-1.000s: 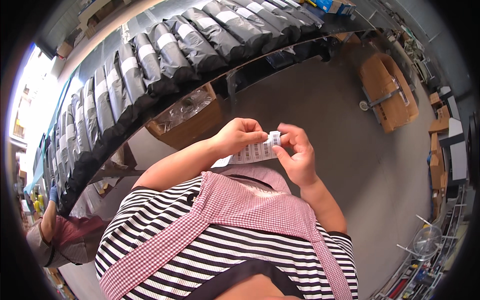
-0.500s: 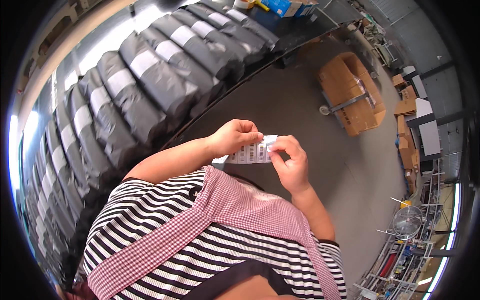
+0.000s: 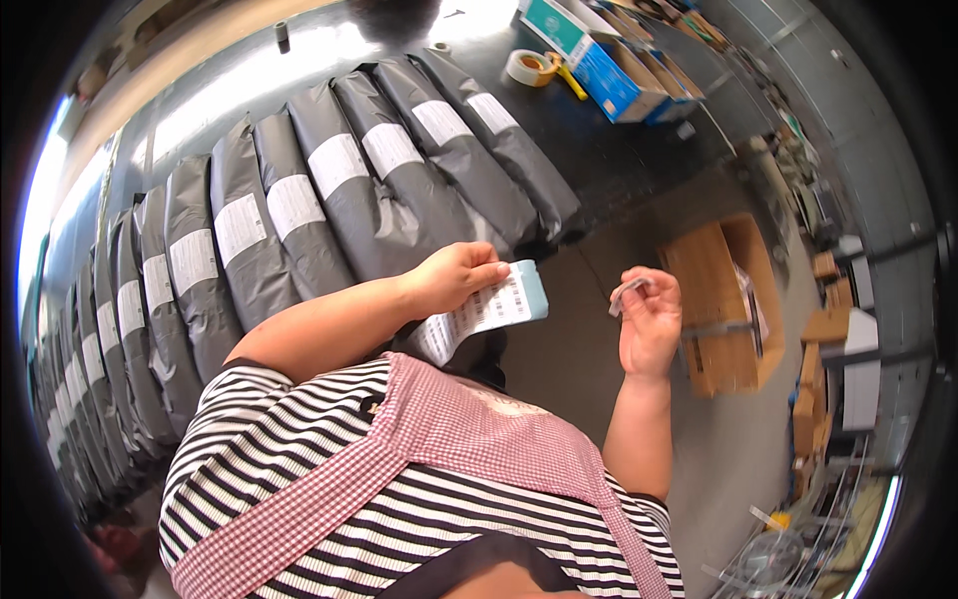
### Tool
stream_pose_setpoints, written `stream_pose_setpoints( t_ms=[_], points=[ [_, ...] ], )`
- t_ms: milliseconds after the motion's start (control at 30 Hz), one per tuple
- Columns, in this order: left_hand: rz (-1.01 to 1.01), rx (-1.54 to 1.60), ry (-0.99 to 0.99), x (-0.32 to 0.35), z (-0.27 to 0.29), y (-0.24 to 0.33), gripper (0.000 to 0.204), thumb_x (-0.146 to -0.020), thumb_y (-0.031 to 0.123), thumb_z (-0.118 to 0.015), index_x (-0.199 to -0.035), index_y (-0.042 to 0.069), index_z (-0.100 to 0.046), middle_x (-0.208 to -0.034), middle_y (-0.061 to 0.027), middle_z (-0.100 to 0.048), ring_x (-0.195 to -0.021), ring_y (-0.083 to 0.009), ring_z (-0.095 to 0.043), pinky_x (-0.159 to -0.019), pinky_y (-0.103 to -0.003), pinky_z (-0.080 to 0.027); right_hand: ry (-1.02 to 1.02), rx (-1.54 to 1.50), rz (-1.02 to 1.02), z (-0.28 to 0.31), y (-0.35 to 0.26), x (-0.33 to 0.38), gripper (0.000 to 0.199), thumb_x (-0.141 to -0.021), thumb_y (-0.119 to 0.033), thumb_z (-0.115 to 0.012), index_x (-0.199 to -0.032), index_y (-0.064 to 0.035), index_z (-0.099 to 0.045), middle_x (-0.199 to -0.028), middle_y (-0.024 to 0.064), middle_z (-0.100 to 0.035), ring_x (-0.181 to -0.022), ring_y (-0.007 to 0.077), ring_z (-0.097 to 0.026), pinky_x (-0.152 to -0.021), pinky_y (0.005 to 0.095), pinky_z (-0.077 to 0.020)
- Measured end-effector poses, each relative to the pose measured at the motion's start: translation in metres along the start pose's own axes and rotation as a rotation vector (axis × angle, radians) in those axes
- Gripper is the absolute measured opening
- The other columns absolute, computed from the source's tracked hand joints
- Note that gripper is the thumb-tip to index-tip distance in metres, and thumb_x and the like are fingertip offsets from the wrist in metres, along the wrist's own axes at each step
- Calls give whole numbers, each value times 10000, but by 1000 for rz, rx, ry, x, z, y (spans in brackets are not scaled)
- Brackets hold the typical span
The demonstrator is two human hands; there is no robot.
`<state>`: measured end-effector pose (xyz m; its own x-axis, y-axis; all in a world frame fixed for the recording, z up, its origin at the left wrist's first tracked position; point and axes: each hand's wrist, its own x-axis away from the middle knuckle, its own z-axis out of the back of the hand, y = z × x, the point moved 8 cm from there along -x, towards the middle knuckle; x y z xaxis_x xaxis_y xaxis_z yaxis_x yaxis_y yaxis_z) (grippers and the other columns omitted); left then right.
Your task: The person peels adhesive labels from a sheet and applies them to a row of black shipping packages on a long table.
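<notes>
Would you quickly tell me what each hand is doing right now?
Left hand: closed on a strip of printed labels.
Right hand: fingers pinch a small peeled strip.

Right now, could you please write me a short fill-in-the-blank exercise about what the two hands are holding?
1. The left hand holds a strip of ____ labels.
2. The right hand pinches a small peeled ____.
3. The grey mailer bags lie in an overlapping ____ on the dark table.
4. A roll of ____ sits beside the blue box.

Missing words: white; label; row; tape
</notes>
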<state>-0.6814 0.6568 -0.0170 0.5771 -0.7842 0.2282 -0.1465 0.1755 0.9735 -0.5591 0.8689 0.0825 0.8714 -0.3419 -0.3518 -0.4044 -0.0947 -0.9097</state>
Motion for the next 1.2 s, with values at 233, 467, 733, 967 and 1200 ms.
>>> stream_pose_setpoints(
  t_ms=[233, 467, 733, 967, 1200],
  points=[
    [168, 242, 390, -29, 40, -27, 237, -1006, 228, -615, -876, 33, -582, -769, 15, -619, -691, -55, -531, -615, -252, -457, -342, -240, -330, 34, 141, -224, 438, -906, 42, -660, -1313, -91, -571, -1171, 92, -614, -1030, 178, -616, -880, 310, -532],
    [241, 6, 707, -71, 49, 11, 232, -966, 218, -651, -878, 27, -553, -758, -38, -643, -680, -130, -591, -628, -325, -491, -588, -214, -599, -53, 273, -343, 789, -843, 80, -684, -1515, -38, -288, -1097, 106, -560, -974, 181, -623, -880, 332, -533],
    [-115, -925, 455, -207, 56, 55, 233, -938, 231, -646, -835, 46, -549, -1533, -116, -432, -1480, -359, -263, -1195, -551, -201, -750, -29, -505, -118, 344, -403, 782, -827, 75, -702, -1503, -13, -317, -1095, 121, -585, -958, 174, -630, -881, 303, -527],
    [-78, -913, 492, -207, 63, 31, 237, -918, 249, -654, -823, 45, -580, -1539, -77, -430, -1472, -347, -284, -1183, -577, -207, -774, -8, -487, -126, 355, -399, 757, -810, 83, -711, -1477, 2, -363, -1073, 102, -584, -931, 153, -631, -882, 291, -531],
    [-45, -922, 474, -206, 65, 35, 221, -905, 242, -665, -822, 54, -583, -1538, -66, -433, -1473, -344, -283, -1188, -573, -201, -773, -2, -477, -130, 358, -399, 748, -795, 71, -725, -1462, -1, -394, -1045, 89, -579, -897, 133, -634, -826, 262, -535]
  ],
)
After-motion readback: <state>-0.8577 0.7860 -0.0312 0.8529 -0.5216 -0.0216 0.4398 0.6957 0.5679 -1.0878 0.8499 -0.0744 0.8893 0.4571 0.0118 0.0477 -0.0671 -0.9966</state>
